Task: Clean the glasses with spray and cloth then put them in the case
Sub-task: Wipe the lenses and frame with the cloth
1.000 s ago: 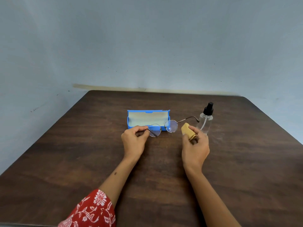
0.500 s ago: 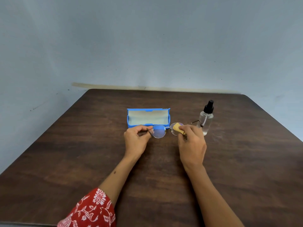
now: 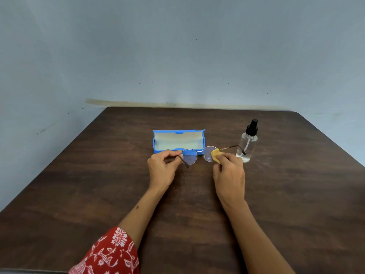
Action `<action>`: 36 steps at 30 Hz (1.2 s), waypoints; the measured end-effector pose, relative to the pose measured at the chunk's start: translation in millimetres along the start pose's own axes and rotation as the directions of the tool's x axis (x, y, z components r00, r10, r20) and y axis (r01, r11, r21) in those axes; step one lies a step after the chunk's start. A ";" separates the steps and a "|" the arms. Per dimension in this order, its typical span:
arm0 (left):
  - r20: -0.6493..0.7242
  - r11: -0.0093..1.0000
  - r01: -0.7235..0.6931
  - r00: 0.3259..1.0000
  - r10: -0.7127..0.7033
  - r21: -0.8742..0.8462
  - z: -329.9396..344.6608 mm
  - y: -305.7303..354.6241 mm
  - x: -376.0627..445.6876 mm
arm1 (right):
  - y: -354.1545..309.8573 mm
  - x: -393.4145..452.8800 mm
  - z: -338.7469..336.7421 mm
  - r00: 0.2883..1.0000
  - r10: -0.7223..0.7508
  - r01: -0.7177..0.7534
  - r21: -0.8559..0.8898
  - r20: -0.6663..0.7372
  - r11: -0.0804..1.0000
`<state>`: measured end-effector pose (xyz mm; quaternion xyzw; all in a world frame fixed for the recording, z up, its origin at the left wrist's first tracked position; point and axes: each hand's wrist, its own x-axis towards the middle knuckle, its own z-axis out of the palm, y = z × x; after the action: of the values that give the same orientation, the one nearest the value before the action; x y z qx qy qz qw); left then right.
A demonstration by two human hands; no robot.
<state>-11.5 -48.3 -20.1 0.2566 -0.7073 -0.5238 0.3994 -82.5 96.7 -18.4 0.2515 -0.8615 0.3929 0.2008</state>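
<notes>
Glasses (image 3: 198,155) sit just in front of the case (image 3: 178,142), and I see them held at both ends. My left hand (image 3: 162,171) pinches the left temple beside the left lens. My right hand (image 3: 229,175) pinches the cloth (image 3: 215,155) against the right lens. Right of the case stands the spray bottle (image 3: 247,142), the right temple reaching across it.

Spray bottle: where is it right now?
In the head view the spray bottle stands upright at right on the table, untouched, just beyond the right hand, right of the open blue case.
</notes>
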 end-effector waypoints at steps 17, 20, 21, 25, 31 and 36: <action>0.000 1.000 -0.017 1.000 0.017 0.007 -0.1 -2.9 0.7 | -9.1 -2.6 3.8 0.990 -0.115 0.122 -0.076 0.087 0.990; 0.008 1.000 -0.019 1.000 0.019 0.012 0.8 -2.5 1.0 | -7.1 -0.6 3.8 0.999 -0.045 0.046 -0.059 0.026 0.997; 0.004 1.000 -0.024 1.000 0.024 0.014 0.9 -2.4 1.1 | -6.6 -0.1 4.8 0.998 -0.055 0.057 -0.059 0.033 0.997; -0.013 0.999 -0.027 1.000 0.027 0.021 0.1 -3.2 1.9 | -5.6 1.1 9.0 0.987 -0.116 0.124 -0.065 0.112 0.990; -0.003 0.999 -0.020 1.000 0.020 0.030 0.6 -0.8 0.3 | -4.5 1.5 7.1 0.997 -0.043 0.045 -0.032 0.066 0.998; 0.011 1.000 -0.005 1.000 0.005 0.021 -0.2 -0.9 1.1 | -4.5 0.7 6.2 0.991 -0.079 0.083 -0.028 0.110 0.996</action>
<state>-11.9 -49.6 -20.5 0.2563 -0.7157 -0.5166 0.3940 -81.3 89.1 -19.2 0.3039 -0.8665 0.3559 0.1737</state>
